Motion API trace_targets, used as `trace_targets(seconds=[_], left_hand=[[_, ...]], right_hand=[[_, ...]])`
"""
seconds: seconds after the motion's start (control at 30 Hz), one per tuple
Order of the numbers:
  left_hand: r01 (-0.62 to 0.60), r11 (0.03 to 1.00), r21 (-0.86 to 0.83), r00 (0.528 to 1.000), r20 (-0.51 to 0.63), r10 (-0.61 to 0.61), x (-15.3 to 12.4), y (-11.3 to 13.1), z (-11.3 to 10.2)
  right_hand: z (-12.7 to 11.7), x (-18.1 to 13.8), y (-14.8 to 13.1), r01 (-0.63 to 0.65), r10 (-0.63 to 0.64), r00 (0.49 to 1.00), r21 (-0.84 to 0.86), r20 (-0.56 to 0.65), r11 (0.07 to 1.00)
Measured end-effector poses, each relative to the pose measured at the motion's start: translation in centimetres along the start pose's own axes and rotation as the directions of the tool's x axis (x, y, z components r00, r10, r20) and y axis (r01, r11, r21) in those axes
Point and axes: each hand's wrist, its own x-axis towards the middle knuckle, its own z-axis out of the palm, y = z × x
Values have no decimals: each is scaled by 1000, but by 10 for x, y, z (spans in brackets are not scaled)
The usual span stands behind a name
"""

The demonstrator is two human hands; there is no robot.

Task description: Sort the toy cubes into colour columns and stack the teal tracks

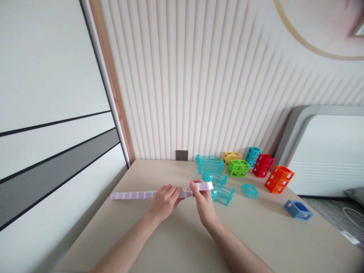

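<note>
A long lilac strip with pale cross stripes point(133, 195) lies across the beige table point(176, 242), running from the left to the middle. My left hand point(165, 201) rests on it near its right part, fingers curled over the strip. My right hand point(202, 199) pinches the strip's right end point(206, 186) between thumb and fingers, lifted a little off the table. Clear turquoise curved track pieces point(222, 194) lie just right of that hand.
Behind stand a stack of turquoise straight tracks point(210, 165) and open-frame blocks: yellow point(232, 157), green point(238, 168), teal point(253, 155), red point(263, 165), orange point(279, 178). A blue frame point(298, 209) lies at right. A wall socket point(181, 155) sits at the ribbed wall.
</note>
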Motion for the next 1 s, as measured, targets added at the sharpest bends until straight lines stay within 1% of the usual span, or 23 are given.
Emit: trace_targets(seconds=[0.1, 0.27, 0.4, 0.47, 0.57, 0.63, 0.7, 0.8, 0.87, 0.93, 1.0], left_hand=[[-2, 999, 33, 1000, -10, 2, 0, 0, -1], [2, 998, 69, 999, -36, 1, 2, 5, -3], [3, 995, 97, 998, -64, 3, 4, 8, -5], [17, 995, 95, 998, -70, -10, 4, 8, -6], [49, 997, 63, 996, -79, -44, 4, 6, -5], [74, 997, 32, 994, -82, -71, 3, 3, -4], [96, 995, 13, 992, -85, -95, 1, 0, -3], [114, 993, -6, 990, -81, -115, -2, -4, -2], [118, 993, -25, 990, -71, -119, -3, -4, -3], [120, 992, -30, 990, -69, -122, -3, -5, -5], [128, 992, -16, 989, -77, -129, -3, -6, -7]], right_hand=[[2, -2, -2, -34, 34, 999, 11, 0, 999], [3, -5, -6, -66, 67, 996, 16, -65, 998], [5, -4, -1, -100, 112, 986, 100, -127, 990], [4, -2, 3, -133, 149, 982, 138, -115, 982], [2, 0, 7, -179, 186, 982, 159, -27, 971], [0, -1, 8, -149, 143, 989, 174, 45, 973], [-3, -2, 8, -87, 67, 992, 190, 109, 978], [-6, -2, 3, -20, -18, 981, 192, 193, 981], [-8, 0, 0, -3, -43, 968, 183, 246, 983], [-8, 2, -2, 16, -60, 963, 168, 261, 986], [-8, 4, -2, 62, -92, 970, 138, 226, 989]])
